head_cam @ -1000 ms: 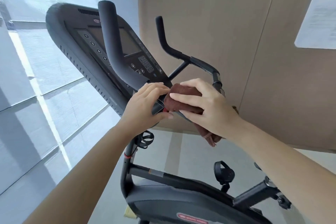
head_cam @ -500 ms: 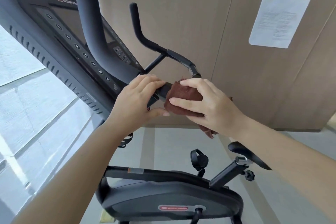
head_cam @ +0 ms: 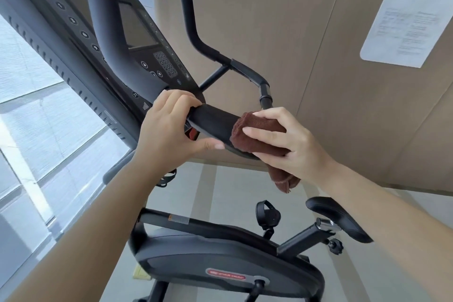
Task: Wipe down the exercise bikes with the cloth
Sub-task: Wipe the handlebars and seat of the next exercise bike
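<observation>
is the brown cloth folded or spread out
Folded: the brown terry cloth is a thick wad in the right hand, on the black handlebar pad.

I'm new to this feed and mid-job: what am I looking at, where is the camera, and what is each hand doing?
There is no robot here: a person works with two bare hands, and the single camera sits on their head, looking forward and down. So the two arms coming in from below are the wearer's own. The machine is an exercise bike, with its console at upper left, its saddle at lower right and a pedal between. The left hand grips the black padded handlebar, seemingly to steady it. The right hand holds a folded brown cloth wrapped over the same bar, further right; the cloth's tail hangs below. A printed sheet is stuck on the wall behind.
</observation>
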The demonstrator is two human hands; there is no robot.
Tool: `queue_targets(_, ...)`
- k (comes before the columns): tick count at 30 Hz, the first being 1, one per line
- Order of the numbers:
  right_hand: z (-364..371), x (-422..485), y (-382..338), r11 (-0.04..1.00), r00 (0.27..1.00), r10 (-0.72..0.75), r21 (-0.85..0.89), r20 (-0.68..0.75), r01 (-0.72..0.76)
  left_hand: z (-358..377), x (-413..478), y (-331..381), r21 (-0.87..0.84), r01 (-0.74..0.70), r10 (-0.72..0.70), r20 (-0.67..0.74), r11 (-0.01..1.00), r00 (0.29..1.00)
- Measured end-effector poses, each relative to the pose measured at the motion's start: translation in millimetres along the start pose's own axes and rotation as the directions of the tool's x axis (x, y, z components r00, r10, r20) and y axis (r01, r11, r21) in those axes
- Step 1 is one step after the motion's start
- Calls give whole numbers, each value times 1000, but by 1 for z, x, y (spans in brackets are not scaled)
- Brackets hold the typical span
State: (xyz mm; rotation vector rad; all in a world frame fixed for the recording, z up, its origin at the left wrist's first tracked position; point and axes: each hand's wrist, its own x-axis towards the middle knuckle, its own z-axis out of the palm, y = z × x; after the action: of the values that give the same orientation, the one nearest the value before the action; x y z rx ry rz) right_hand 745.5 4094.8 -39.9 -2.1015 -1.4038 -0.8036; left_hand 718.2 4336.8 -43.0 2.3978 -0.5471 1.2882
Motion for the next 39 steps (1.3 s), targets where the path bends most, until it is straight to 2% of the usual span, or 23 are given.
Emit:
queue_targets(7,-10,-26,39,989,998,60,137,-36,-54,4,2,8,24,114,-114,-6,993,993)
queue_targets(12,-26,-14,62,980,992,106,164,65,-116,0,4,18,-3,178,-178,0,984,984)
queue_targets(16,-19,29,49,935,975,213,304,-62,-185,1,4,21,-12,224,-224,-8,974,974)
queue_targets(19,5,40,28,938,988,140,309,70,-155,1,2,21,0,249,-249,-1,968,968)
queue_targets(21,8,35,31,942,988,119,304,100,-144,0,1,21,5,265,-265,10,964,964)
queue_targets(28,-2,-6,61,948,995,93,308,-27,-80,2,-2,19,127,238,-241,6,963,971)
queue_targets(33,-6,-30,66,941,971,197,305,-134,-149,2,-2,21,191,209,-216,14,959,976)
queue_targets(37,-4,-7,44,912,935,285,360,-210,-197,1,-2,23,222,188,-198,27,957,980)
queue_targets(39,7,5,24,931,929,279,305,-244,-200,0,-2,24,224,190,-201,26,956,979)
